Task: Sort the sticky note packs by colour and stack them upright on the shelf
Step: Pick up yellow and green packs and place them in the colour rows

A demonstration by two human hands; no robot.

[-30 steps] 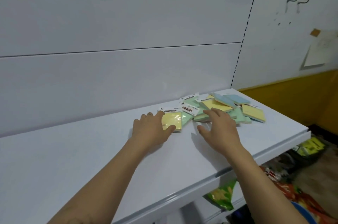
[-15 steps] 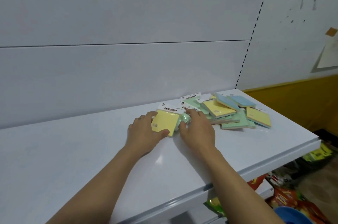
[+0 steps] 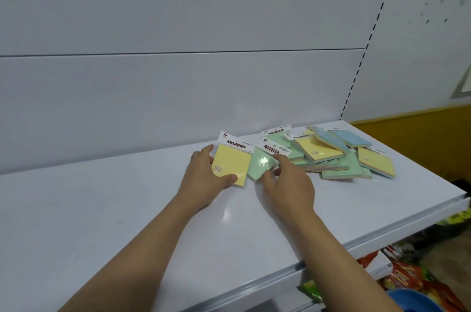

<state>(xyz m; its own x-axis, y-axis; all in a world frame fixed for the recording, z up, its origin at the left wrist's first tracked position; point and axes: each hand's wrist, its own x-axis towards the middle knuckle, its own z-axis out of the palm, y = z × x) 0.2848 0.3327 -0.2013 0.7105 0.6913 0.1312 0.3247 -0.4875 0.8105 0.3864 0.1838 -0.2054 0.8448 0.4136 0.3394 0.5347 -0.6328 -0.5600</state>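
A yellow sticky note pack (image 3: 232, 165) is gripped by the left hand (image 3: 205, 177), with the thumb curled over its near edge and the fingers round its left side; the pack is held tilted, white header card (image 3: 235, 142) pointing toward the back panel (image 3: 178, 87). Whether its lower edge touches the shelf (image 3: 122, 214) cannot be told. Just to its right, a green sticky note pack (image 3: 260, 163) is pinched by the right hand (image 3: 289, 188), thumb at the near edge and fingers on top by the header. The two packs are seen touching or overlapping at their sides. The remaining packs are left in a loose pile (image 3: 334, 158) on the right part of the shelf, lying flat and overlapped: green, yellow and blue mixed, with two blue ones (image 3: 351, 138) at the back and a yellow one (image 3: 377, 162) at the far right. Snack packets (image 3: 407, 278) are seen below the shelf edge at lower right.
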